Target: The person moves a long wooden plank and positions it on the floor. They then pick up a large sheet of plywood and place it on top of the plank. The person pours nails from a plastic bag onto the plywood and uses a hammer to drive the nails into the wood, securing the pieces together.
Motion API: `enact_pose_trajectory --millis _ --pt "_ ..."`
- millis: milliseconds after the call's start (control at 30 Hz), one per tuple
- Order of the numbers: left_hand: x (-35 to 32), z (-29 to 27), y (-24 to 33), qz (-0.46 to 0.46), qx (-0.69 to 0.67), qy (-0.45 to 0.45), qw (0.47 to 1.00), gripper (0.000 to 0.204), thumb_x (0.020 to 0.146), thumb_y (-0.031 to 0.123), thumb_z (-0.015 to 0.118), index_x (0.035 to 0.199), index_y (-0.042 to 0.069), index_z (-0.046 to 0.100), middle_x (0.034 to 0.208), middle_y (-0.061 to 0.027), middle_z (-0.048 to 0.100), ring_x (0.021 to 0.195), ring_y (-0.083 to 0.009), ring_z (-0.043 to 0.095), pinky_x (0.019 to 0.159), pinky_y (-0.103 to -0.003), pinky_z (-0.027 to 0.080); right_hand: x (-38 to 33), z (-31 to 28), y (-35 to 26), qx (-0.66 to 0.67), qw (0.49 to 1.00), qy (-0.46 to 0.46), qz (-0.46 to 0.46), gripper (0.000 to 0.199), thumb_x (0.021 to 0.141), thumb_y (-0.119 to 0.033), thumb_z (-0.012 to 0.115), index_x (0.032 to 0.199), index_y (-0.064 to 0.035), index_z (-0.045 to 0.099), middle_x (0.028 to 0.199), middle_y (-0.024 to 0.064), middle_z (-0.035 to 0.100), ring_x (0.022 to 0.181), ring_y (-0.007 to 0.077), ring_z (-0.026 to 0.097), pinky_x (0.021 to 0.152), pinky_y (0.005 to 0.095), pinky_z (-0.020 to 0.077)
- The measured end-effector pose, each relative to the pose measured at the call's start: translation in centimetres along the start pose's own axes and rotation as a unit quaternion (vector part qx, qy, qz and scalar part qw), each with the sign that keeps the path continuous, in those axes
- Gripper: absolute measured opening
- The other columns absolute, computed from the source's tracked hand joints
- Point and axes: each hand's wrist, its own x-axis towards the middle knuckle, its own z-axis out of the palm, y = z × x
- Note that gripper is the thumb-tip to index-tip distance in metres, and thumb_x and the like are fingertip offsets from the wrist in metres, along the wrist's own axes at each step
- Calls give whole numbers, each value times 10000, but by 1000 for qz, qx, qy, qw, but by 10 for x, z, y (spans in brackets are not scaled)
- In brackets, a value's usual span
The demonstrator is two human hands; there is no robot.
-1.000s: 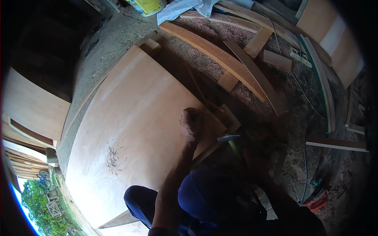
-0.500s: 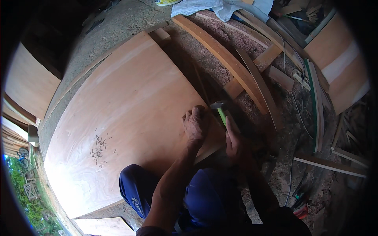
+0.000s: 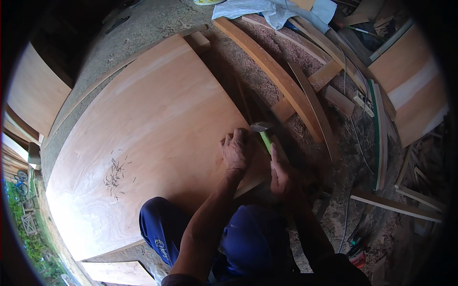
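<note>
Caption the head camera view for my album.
Left hand over a wooden panel, right hand gripping a green-handled hammer.

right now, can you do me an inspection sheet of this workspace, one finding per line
surface: large pale wooden panel, bright glare toward its lower left
job's things: hammer, its head close beside the left hand; small nails scattered on the panel
clutter: long timber beam, white sheet, wood shavings
hands: right hand grips the hammer's green handle; left hand rests near the panel's edge, fingers curled, anything inside hidden
cables: thin cable trailing through the clutter at right
surroundings: bicycle and greenery at far left
</note>
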Motion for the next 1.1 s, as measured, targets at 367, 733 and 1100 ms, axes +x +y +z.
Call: enact_pose_trajectory --millis 367,733,1100 --pt "-9 -10 -23 -23 -339 9 941 456 854 38 679 1279 52 513 1077 -116 666 1122 -243 607 947 -346 481 5 -6 -18 -73 996 6 -50 503 978 -84 495 1468 -8 408 1263 282 599 1130 410 624 923 430 509" --pt "60 -198 -148 -151 -127 -6 980 262 897 112 596 1113 -12 679 925 -115 706 803 -160 634 729 -296 507 5 4 10 -44 997 -61 0 477 1004 -114 460 1477 -65 417 1233 284 606 1122 423 620 904 425 513" --pt "-13 -341 -278 -249 -49 299 920 249 836 82 612 1037 -34 700 948 -136 719 884 -212 652 803 -330 497 -6 51 22 11 1000 19 -20 467 1024 -94 392 1489 -47 396 1408 254 509 1286 392 517 1026 417 456"
